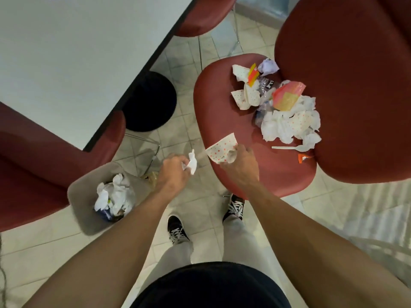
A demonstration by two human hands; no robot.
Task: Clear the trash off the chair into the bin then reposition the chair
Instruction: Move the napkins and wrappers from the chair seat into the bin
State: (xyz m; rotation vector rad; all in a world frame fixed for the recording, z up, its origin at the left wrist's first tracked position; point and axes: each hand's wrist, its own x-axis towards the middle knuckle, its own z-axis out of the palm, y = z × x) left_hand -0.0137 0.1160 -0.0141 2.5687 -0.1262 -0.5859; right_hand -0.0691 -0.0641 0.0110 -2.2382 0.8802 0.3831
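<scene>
Pinching dotted cup (221, 150) in right hand (241, 162) fingers; left hand (175, 172) fingers clamp tissue (191, 163).

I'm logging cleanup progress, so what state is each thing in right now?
left hand: grips a crumpled white tissue, off the seat, not yet above the bin.
right hand: grips a dotted paper cup at the seat's front edge.
bin: open, partly filled with crumpled paper.
chair: seat littered, not cleared.
trash pile: heaped near the backrest.
plastic spoon: lying flat on the seat.
</scene>
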